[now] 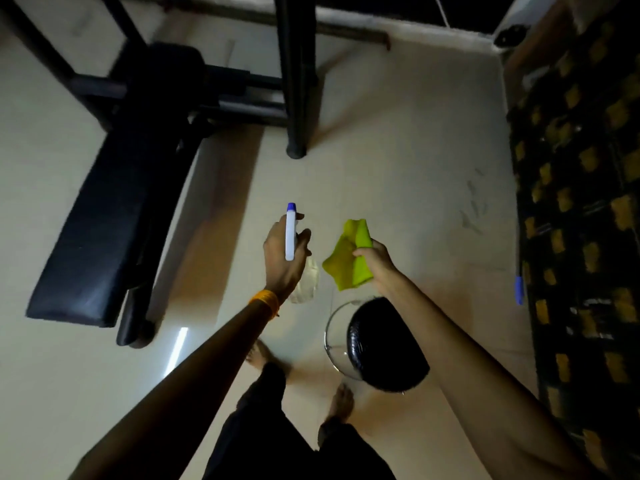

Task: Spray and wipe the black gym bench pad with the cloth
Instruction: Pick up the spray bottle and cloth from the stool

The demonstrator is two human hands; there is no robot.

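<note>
The black gym bench pad (pixel 104 220) stretches from upper middle to lower left, on a black frame. My left hand (pixel 282 258) grips a spray bottle (pixel 290 233) with a white head and blue nozzle; its clear body hangs below the hand. My right hand (pixel 375 259) holds a bunched yellow-green cloth (pixel 349 254). Both hands hover over the pale floor, to the right of the bench and apart from it.
A black upright post (pixel 298 98) of the rack stands on the floor ahead. A round black stool (pixel 384 344) with a chrome ring sits under my right forearm. A black-and-yellow patterned surface (pixel 581 220) runs along the right edge. My bare feet stand below.
</note>
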